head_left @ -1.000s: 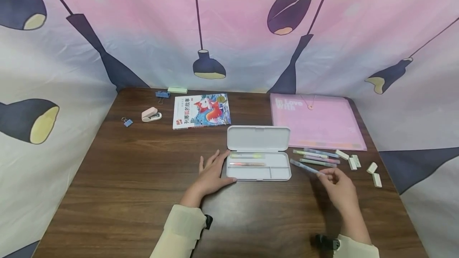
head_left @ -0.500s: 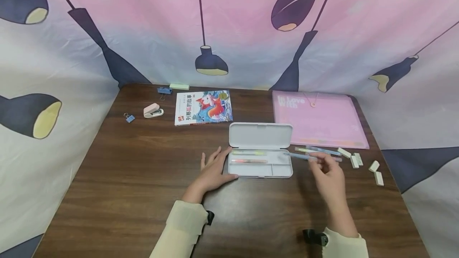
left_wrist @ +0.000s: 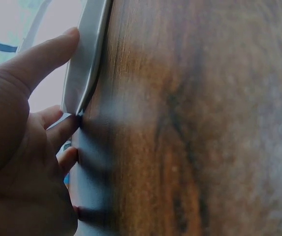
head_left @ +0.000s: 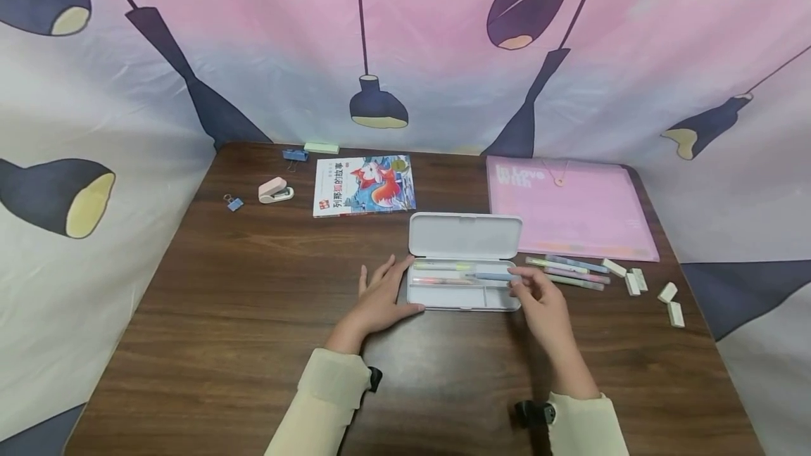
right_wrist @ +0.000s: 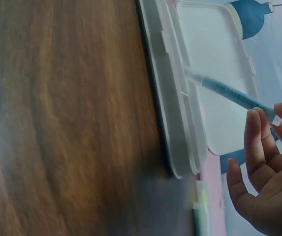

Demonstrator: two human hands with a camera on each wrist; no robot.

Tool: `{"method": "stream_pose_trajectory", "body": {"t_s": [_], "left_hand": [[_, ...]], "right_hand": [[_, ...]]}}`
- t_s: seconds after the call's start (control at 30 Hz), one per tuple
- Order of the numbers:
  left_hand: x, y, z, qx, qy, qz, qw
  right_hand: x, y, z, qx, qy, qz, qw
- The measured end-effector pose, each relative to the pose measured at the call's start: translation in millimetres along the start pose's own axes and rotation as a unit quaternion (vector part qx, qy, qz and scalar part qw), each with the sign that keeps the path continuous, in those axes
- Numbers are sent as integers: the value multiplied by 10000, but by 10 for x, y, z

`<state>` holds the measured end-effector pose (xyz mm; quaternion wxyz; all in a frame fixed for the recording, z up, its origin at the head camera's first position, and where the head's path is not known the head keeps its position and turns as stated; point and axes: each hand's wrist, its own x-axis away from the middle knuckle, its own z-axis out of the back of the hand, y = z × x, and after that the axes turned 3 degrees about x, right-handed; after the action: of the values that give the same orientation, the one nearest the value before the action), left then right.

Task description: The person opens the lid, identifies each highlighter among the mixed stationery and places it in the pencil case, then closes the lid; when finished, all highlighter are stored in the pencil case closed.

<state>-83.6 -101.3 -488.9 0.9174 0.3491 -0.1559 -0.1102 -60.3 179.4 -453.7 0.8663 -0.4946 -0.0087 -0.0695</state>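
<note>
An opened white pencil case [head_left: 453, 297] lies on the table with its lid [head_left: 465, 236] tilted back. My left hand [head_left: 379, 306] rests against the case's left end, fingers extended and thumb [left_wrist: 49, 54] along the front wall. Between thumb and fingertips, my right hand [head_left: 543, 309] pinches a blue pen [right_wrist: 234, 94] near one end. The pen is over the case's right part, its other end pointing left. A yellow-marked pen [head_left: 443, 267] and a pink-orange pen [head_left: 440, 281] lie in the long rear compartment. Dividers mark off front compartments.
Several pens [head_left: 576, 281] lie right of the case. Several white erasers [head_left: 676, 314] sit beyond them. A pink folder [head_left: 573, 213] and a fox storybook [head_left: 364, 186] lie behind. A pink stapler [head_left: 274, 190], blue binder clips [head_left: 234, 203] and a pale green block [head_left: 322, 148] are back left.
My right hand has carried the blue pen leftward from the table beside the loose pens to over the case. My left hand stays at the case's left end.
</note>
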Motion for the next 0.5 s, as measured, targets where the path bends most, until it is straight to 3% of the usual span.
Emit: {"method": "stream_pose_trajectory", "body": {"t_s": [0.33, 0.5], "left_hand": [[-1, 14, 0, 23, 0, 19, 10000], [-5, -9, -5, -58, 39, -6, 10000]], "right_hand": [[-46, 73, -215, 497, -253, -209, 9982], [-47, 32, -306, 524, -351, -114, 9979]]}}
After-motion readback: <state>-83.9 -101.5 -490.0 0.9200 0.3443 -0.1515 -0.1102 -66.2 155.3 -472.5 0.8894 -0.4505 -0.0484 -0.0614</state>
